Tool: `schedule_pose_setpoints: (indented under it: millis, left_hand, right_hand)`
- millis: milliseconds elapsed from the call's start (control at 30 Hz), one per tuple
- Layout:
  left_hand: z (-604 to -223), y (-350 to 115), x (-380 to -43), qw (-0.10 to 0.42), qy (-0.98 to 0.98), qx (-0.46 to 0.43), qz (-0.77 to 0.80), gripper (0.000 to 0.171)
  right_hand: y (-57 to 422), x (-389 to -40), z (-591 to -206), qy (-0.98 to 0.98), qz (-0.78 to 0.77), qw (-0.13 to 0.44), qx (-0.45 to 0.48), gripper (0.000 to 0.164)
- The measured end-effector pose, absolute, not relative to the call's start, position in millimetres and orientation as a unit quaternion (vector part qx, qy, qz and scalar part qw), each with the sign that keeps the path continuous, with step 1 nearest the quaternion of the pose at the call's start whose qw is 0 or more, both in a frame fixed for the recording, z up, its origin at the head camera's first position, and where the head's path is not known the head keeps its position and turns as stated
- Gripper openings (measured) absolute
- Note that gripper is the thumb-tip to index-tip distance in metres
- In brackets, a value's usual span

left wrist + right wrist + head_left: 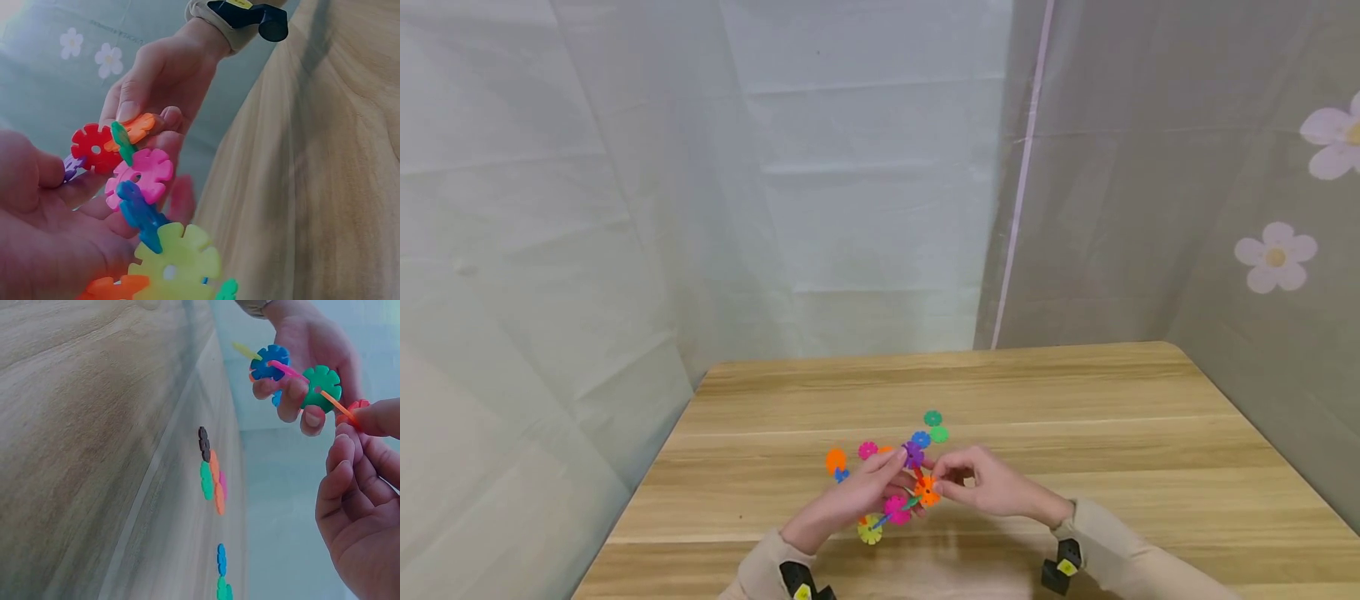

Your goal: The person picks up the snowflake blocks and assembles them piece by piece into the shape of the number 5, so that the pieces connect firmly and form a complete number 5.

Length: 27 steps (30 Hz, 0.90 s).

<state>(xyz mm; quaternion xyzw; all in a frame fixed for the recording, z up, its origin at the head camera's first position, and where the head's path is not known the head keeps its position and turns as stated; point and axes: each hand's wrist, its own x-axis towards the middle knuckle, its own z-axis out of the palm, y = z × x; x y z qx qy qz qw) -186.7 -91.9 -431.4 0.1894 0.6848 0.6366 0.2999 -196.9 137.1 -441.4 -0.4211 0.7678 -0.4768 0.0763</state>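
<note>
A chain of slotted plastic flower discs hangs above the table between both hands. My left hand holds it, thumb against a purple disc at one end. After the purple come a red disc, an orange disc, a green disc, a pink disc, a blue disc and a yellow disc. My right hand pinches the orange disc between thumb and forefinger. Further orange and green pieces show beside the yellow disc in the left wrist view.
Several loose discs lie on the wooden table beyond the hands: blue, light green, dark green and pink. An orange disc shows left of the left hand. Cloth curtains surround the table.
</note>
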Motion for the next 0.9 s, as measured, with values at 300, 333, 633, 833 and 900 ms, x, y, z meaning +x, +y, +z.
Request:
schedule_pose_setpoints:
  millis: [300,333,633,833,900]
  left_hand:
    - [-436,-93,-190,0.266,0.686,0.207,0.644,0.056]
    - [-437,-93,-190,0.260,0.690,0.208,0.642,0.056]
    - [-440,-91,-187,0.227,0.714,0.198,0.632,0.048]
    - [-441,-92,-184,0.194,0.749,0.188,0.605,0.047]
    - [-440,-92,-184,0.181,0.764,0.189,0.590,0.047]
  right_hand:
    - [137,-199,-445,0.782,-0.488,0.080,-0.380,0.012]
    - [137,-199,-446,0.782,-0.489,0.082,-0.378,0.012]
    - [137,-201,-452,0.785,-0.489,0.095,-0.369,0.014]
    - [135,-203,-457,0.785,-0.488,0.092,-0.371,0.015]
    - [134,-203,-457,0.788,-0.487,0.095,-0.365,0.015]
